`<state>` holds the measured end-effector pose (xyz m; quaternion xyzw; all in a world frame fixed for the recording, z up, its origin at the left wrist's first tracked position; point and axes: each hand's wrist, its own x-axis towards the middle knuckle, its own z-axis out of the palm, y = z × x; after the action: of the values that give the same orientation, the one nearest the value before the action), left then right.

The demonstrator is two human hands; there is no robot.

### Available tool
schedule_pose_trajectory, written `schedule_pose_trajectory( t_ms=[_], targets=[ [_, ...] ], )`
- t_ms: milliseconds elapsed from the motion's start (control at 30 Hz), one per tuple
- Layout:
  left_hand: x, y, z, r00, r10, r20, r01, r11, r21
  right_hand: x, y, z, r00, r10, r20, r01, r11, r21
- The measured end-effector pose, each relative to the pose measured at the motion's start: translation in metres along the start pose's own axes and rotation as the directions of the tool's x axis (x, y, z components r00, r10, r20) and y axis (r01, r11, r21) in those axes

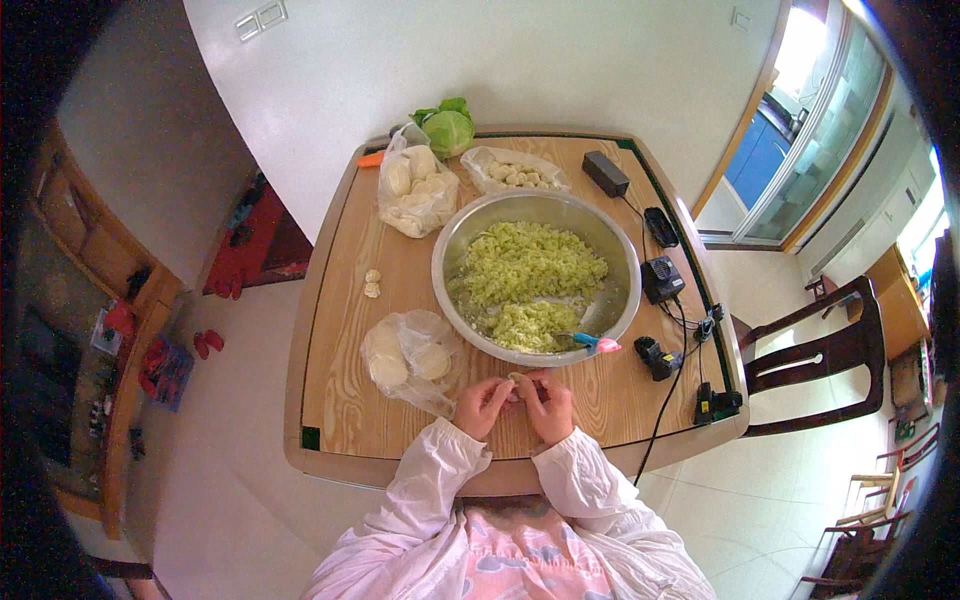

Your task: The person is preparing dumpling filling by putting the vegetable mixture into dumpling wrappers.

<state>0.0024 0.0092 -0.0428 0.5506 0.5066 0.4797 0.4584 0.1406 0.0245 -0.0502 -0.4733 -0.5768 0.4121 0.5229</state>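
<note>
My left hand (481, 407) and my right hand (546, 409) meet at the near side of the table, fingertips pinched together. Between them is a small, pale piece of dough (516, 378), mostly hidden by the fingers; it looks like a dumpling wrapper. Just beyond stands a large stainless steel basin (442, 296) of chopped green filling (532, 259). A spoon with a blue and pink handle (592, 343) rests in it against the rim. Left of my hands lies a clear plastic bag (411, 319) with stacked round wrappers (386, 358). Two small folded dumplings (373, 283) sit farther left on the wood.
At the back are a cabbage (450, 133), a carrot (370, 160), a bag of round wrappers (417, 187) and a bag of small dumplings (517, 174). Power adapters (663, 279) and black cables (660, 420) run along the table's right side. A dark wooden chair (817, 360) stands beyond.
</note>
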Motion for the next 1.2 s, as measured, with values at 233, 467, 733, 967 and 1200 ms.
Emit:
schedule_pose_trajectory(
  t_ms=[233, 467, 733, 967, 1200],
  targets=[
    [-0.001, 0.002, 0.000, 1.000, -0.012, -0.019, 0.009, 0.994, -0.107, 0.000, -0.018, -0.004, 0.992, -0.091, 0.084, 0.101, 0.987, -0.122],
    [-0.002, 0.011, 0.000, 0.998, -0.017, -0.055, 0.014, 0.998, -0.064, -0.002, -0.019, -0.003, 0.987, -0.080, 0.139, 0.089, 0.994, -0.062],
    [0.000, 0.002, -0.001, 0.989, 0.073, -0.130, -0.059, 0.993, 0.106, -0.002, 0.003, -0.004, 0.977, -0.136, 0.164, 0.164, 0.972, -0.169],
    [0.002, -0.018, 0.002, 0.980, 0.111, -0.167, -0.125, 0.990, -0.070, 0.002, 0.002, 0.002, 0.997, -0.066, 0.042, 0.070, 0.992, -0.103],
    [0.003, -0.018, 0.000, 0.990, 0.111, -0.092, -0.109, 0.994, 0.025, 0.001, -0.003, 0.001, 0.996, -0.039, 0.078, 0.045, 0.995, -0.084]
  ],
)
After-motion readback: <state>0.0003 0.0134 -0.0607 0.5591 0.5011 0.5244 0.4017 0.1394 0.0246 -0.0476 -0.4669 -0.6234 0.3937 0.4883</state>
